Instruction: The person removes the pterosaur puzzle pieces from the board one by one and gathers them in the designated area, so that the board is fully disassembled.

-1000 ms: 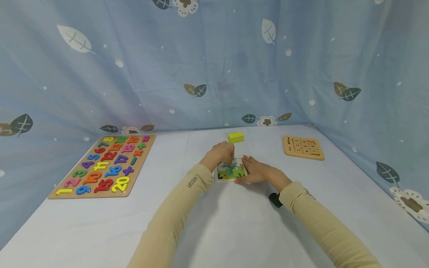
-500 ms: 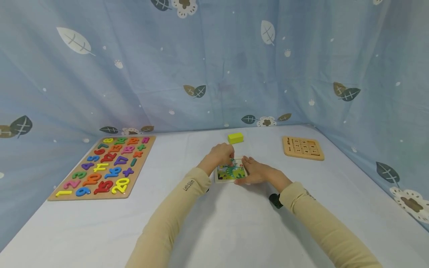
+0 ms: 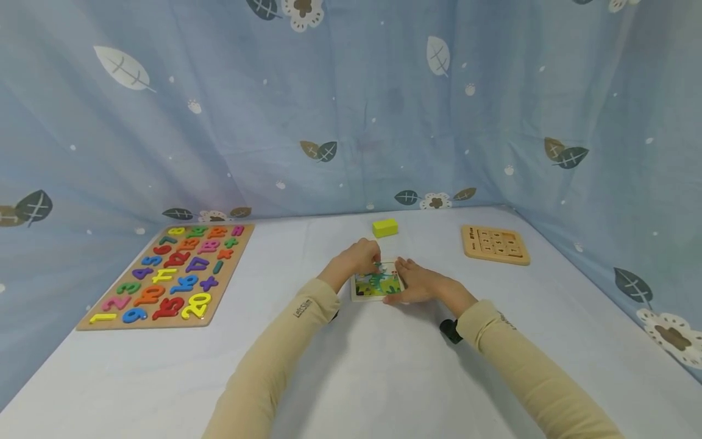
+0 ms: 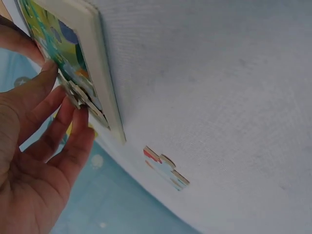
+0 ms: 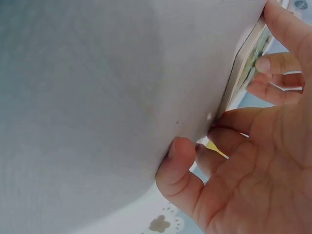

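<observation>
A jigsaw puzzle (image 3: 378, 285) with a bright green and blue picture lies in a white-edged frame on the table, between both hands. My left hand (image 3: 359, 256) reaches over its far left part. In the left wrist view, thumb and fingertips pinch a jigsaw piece (image 4: 80, 95) at the picture's end, slightly tilted against the frame (image 4: 100, 63). A loose jigsaw piece (image 4: 165, 168) lies on the cloth just beyond the frame. My right hand (image 3: 421, 283) rests along the frame's right side, fingers stretched out, its thumb at the near right corner.
At the left lies a wooden number board (image 3: 219, 286) with colourful numerals. A yellow block (image 3: 385, 228) sits behind the puzzle, and a wooden number-slide puzzle (image 3: 495, 245) lies at the back right. A patterned blue curtain (image 3: 351, 110) hangs behind the white table (image 3: 384, 378).
My left hand and forearm have shifted slightly left, still over the same part of the puzzle. My right hand has stayed at the frame. The view has tilted very slightly.
</observation>
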Demonstrator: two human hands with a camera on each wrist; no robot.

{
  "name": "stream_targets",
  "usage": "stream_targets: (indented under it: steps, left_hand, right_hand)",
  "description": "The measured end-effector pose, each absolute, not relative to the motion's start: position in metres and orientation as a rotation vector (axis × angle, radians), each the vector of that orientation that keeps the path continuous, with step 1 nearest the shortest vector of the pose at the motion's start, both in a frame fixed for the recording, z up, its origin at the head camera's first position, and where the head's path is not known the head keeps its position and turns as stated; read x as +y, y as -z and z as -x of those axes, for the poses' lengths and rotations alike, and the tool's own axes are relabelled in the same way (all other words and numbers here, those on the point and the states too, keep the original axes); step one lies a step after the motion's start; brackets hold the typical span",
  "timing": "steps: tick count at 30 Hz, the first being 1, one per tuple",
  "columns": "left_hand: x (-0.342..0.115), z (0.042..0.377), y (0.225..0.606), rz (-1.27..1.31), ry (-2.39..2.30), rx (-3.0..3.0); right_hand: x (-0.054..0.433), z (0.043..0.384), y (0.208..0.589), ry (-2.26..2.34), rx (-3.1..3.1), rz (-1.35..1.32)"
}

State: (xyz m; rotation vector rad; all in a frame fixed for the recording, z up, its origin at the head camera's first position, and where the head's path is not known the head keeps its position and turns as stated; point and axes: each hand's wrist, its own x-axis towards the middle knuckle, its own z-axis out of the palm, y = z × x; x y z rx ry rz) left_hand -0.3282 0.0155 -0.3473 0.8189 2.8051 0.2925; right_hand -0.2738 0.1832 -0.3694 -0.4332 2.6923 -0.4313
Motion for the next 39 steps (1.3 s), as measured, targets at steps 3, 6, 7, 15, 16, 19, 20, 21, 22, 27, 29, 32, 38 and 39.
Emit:
stream_targets:
  steps: [3, 6, 7, 15, 16, 19, 20, 21, 22, 27, 29, 32, 38, 39]
  left_hand:
    - [0.015, 0.327, 0.348, -0.838, -0.274, 2.804]
    - [0.014, 0.326, 0.349, -0.862, -0.253, 2.813]
    - [0.013, 0.326, 0.349, -0.87, -0.255, 2.817]
    - [0.004, 0.325, 0.353, -0.948, -0.323, 2.829]
    - [0.003, 0.325, 0.354, -0.948, -0.328, 2.829]
    - [0.001, 0.325, 0.354, -0.951, -0.333, 2.833]
    - [0.0, 0.325, 0.353, -0.957, -0.332, 2.834]
    - [0.0, 0.325, 0.353, -0.967, -0.33, 2.835]
    - [-0.001, 0.325, 0.353, -0.979, -0.328, 2.836]
    - [-0.006, 0.325, 0.35, -1.031, -0.329, 2.842]
    - [-0.008, 0.326, 0.349, -1.038, -0.336, 2.851]
    - [-0.012, 0.326, 0.348, -1.055, -0.328, 2.866]
    - [-0.022, 0.325, 0.346, -1.061, -0.324, 2.879]
    - [-0.023, 0.324, 0.345, -1.065, -0.323, 2.88]
  right_hand:
    - [0.183, 0.274, 0.369, 0.413, 2.7, 0.434]
    - [0.183, 0.274, 0.369, 0.412, 2.704, 0.442]
    - [0.184, 0.273, 0.368, 0.414, 2.705, 0.445]
    - [0.185, 0.274, 0.37, 0.42, 2.702, 0.462]
    - [0.186, 0.274, 0.37, 0.421, 2.703, 0.462]
    - [0.186, 0.275, 0.372, 0.422, 2.71, 0.462]
    - [0.186, 0.275, 0.372, 0.423, 2.712, 0.462]
    - [0.186, 0.275, 0.373, 0.423, 2.714, 0.462]
    - [0.186, 0.275, 0.373, 0.424, 2.714, 0.463]
    - [0.186, 0.275, 0.374, 0.417, 2.715, 0.463]
    - [0.186, 0.274, 0.373, 0.416, 2.719, 0.46]
    - [0.185, 0.274, 0.372, 0.41, 2.727, 0.455]
    - [0.184, 0.273, 0.371, 0.397, 2.714, 0.447]
    - [0.184, 0.273, 0.371, 0.396, 2.712, 0.449]
